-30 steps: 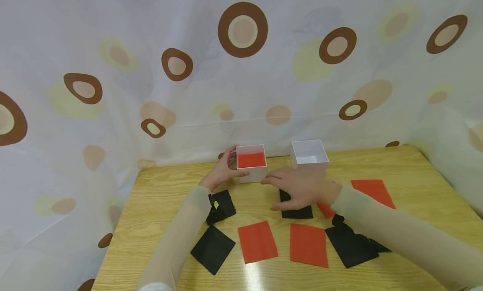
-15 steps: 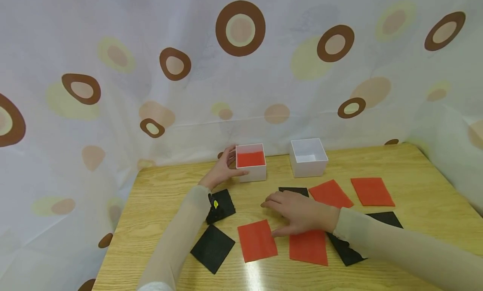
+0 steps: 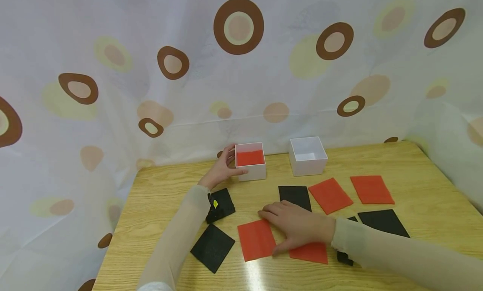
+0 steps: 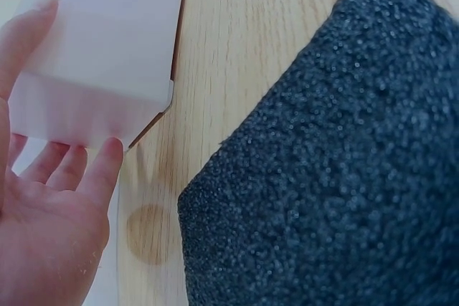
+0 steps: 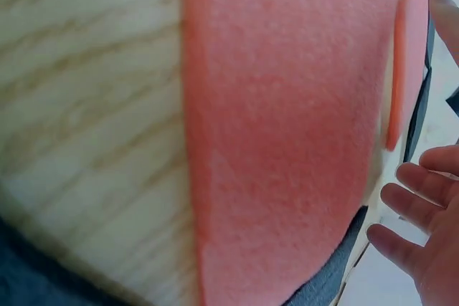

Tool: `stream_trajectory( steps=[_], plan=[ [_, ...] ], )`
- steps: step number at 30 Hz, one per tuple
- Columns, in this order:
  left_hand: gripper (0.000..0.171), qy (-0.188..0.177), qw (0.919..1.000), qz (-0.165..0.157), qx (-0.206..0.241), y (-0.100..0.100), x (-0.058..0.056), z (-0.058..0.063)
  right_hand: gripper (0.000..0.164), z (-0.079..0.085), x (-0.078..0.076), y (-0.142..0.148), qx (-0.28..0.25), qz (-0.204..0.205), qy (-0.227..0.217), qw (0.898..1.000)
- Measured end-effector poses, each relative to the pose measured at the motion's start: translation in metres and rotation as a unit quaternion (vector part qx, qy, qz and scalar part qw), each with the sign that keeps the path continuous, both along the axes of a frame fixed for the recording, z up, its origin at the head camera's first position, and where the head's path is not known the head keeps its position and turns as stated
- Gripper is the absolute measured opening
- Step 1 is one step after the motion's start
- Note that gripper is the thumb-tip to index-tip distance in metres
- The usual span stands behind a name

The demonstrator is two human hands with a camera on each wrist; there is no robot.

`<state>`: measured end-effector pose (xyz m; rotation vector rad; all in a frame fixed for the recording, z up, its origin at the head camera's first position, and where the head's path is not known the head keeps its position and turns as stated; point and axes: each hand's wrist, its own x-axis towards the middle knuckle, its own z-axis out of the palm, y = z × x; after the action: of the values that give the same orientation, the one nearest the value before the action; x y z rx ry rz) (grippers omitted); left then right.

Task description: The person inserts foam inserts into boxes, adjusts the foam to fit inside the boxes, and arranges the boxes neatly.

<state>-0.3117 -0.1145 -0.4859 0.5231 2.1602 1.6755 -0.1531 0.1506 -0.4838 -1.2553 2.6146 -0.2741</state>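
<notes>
My left hand (image 3: 223, 167) grips the left side of a white box (image 3: 250, 170) with red sheets inside, thumb along its front wall. The left wrist view shows the fingers (image 4: 102, 168) against that box (image 4: 100, 62), beside a black foam sheet (image 4: 323, 177). My right hand (image 3: 293, 229) lies flat with straight fingers on the table, its fingertips on one red sheet (image 3: 255, 240) and its palm over another red sheet (image 3: 310, 253). In the right wrist view the red sheet (image 5: 280, 141) fills the frame, with the fingers (image 5: 423, 184) at the right edge.
An empty white box (image 3: 307, 165) stands to the right of the held one. Loose sheets lie on the wooden table (image 3: 162, 186): black ones (image 3: 295, 196) (image 3: 213, 248) (image 3: 383, 222) and red ones (image 3: 331, 194) (image 3: 372, 189). A patterned curtain (image 3: 241, 73) closes the back and sides.
My right hand has drawn back from the boxes toward me and now rests on the near red sheets, uncovering a black and a red sheet. My left hand has stayed on the box.
</notes>
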Motion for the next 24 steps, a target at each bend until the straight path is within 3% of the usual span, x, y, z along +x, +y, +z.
stream_trajectory(
  steps=[11, 24],
  plan=[
    [0.101, 0.002, 1.0000, -0.002, 0.000, 0.0016, 0.0008, 0.0045, 0.112, -0.0039, 0.0016, -0.0034, 0.032, 0.015, 0.015, 0.999],
    [0.103, -0.007, 0.9999, 0.007, -0.006, -0.0002, -0.0011, -0.0022, 0.097, -0.0023, 0.0011, -0.0054, 0.031, 0.034, 0.033, 0.998]
  ],
)
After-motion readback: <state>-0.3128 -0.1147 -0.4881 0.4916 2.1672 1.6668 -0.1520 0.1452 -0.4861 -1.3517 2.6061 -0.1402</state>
